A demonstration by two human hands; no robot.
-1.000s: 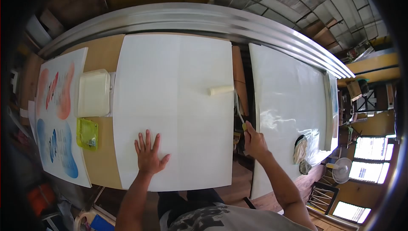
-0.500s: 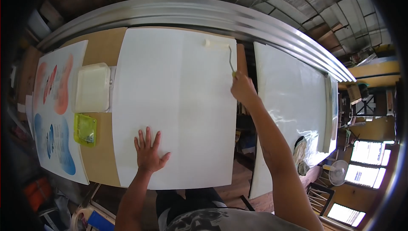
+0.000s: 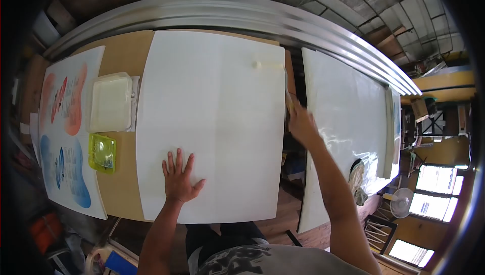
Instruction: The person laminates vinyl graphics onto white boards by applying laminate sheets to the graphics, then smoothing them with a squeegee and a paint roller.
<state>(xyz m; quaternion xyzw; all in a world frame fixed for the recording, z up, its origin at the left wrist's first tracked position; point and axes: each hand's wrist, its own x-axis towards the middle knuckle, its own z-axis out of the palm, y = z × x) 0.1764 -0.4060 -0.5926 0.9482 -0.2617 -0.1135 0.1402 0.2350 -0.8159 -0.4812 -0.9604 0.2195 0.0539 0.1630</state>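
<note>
My left hand [image 3: 183, 178] lies flat with its fingers spread on the lower part of a large white sheet [image 3: 212, 118]. My right hand [image 3: 304, 124] is wrapped round the handle of a small paint roller [image 3: 271, 65], just past the sheet's right edge. The cream roller head rests at the sheet's upper right, near the edge, and its wire frame is slightly blurred. Left of the sheet, a white tray [image 3: 110, 104] and a yellow-green tray [image 3: 102, 152] sit on brown board [image 3: 121, 191].
A printed board with red and blue shapes [image 3: 76, 174] lies at the far left. Long metal profiles [image 3: 212, 11] run along the back. Beyond a gap at the right is another white-topped table [image 3: 343, 113] with a cloth [image 3: 357, 179]. A fan [image 3: 401, 202] stands farther right.
My right hand and the roller have moved right and toward me. The white sheet has shifted slightly right. My left hand stays flat on it.
</note>
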